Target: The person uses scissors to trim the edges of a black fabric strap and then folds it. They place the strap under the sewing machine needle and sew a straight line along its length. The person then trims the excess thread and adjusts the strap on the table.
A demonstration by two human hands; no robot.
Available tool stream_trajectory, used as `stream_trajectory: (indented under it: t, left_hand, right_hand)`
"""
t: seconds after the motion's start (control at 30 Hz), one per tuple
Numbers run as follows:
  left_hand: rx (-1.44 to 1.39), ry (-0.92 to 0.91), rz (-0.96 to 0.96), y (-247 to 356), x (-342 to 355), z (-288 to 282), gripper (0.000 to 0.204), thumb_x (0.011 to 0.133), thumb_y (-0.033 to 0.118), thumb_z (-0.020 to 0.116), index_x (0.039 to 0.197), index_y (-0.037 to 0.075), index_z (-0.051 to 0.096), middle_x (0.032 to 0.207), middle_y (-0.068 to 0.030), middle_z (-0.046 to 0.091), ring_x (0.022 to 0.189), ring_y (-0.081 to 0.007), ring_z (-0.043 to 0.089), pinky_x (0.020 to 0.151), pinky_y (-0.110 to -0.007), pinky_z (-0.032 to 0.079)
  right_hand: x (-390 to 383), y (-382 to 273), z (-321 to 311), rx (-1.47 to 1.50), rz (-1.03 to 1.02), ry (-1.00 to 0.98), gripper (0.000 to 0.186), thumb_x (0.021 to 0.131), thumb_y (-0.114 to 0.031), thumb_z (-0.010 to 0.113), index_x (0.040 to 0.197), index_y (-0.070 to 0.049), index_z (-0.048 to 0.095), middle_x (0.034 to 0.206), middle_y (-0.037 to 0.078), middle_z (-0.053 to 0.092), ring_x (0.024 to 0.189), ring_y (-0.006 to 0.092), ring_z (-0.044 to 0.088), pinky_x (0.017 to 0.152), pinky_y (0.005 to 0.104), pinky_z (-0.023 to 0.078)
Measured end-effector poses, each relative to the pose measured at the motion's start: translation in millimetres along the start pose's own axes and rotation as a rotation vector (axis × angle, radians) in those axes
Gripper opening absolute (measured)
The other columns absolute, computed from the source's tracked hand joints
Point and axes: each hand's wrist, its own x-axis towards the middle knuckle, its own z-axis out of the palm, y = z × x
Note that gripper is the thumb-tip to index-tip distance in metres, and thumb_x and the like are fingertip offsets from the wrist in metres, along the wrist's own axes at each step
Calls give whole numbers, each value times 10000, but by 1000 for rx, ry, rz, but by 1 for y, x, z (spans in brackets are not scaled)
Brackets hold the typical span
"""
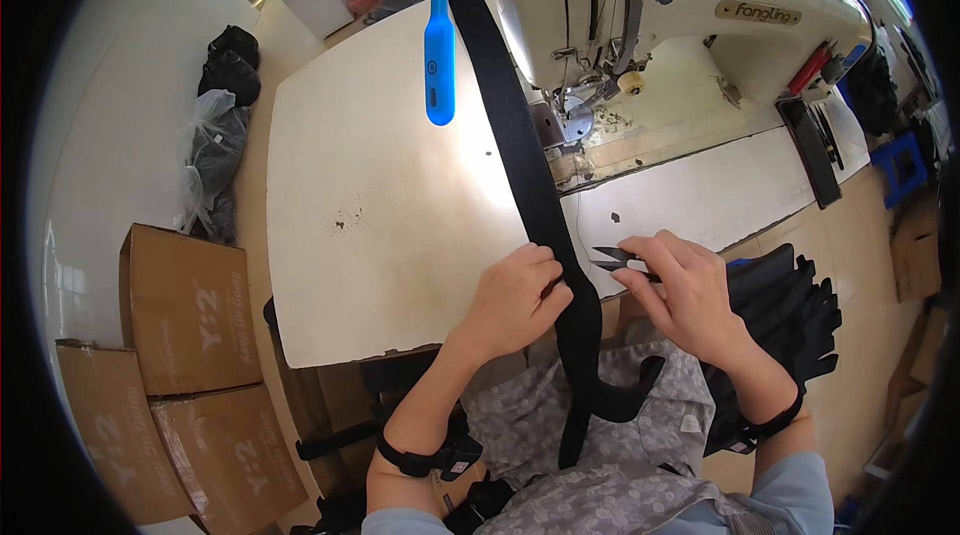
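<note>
A long black fabric strap (512, 120) runs down the white table beside the sewing machine and over the front edge onto my lap. My left hand (520, 297) is closed on the strap near that edge, its fingers bunched over the cloth. In my right hand (685, 285) are small black thread snips (618, 259), pinched between thumb and fingers, with their blades apart and pointing left toward the strap. A thin thread appears to run from the machine's needle area down to the strap. The sewing machine (572, 120) stands behind, its presser foot to the right of the strap.
A blue lamp (440, 75) hangs over the white table (370, 265). A black phone-like object (808, 153) lies at the table's right. Dark fabric pieces (785, 305) are piled below my right side. Cardboard boxes (190, 310) and black bags (220, 135) stand on the left.
</note>
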Motion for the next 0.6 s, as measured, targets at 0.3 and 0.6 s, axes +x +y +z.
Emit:
stream_trajectory:
  t: [0.3,0.6]
  left_hand:
    - [36,-4,-14,-2,-1,1,220,819,151,567,688,-24,544,723,-137,501,735,-311,530,645,-412,444]
    - [-31,46,-16,-1,-1,4,202,796,102,555,696,-54,475,707,-167,439,690,-337,474,616,-414,388]
  right_hand:
    - [2,-8,3,-254,-201,-99,219,823,-235,697,954,-73,627,695,36,468,531,183,508,491,315,395]
    - [2,-10,5,-317,-251,-124,327,685,-104,643,1006,-54,602,710,41,479,567,172,524,510,303,408]
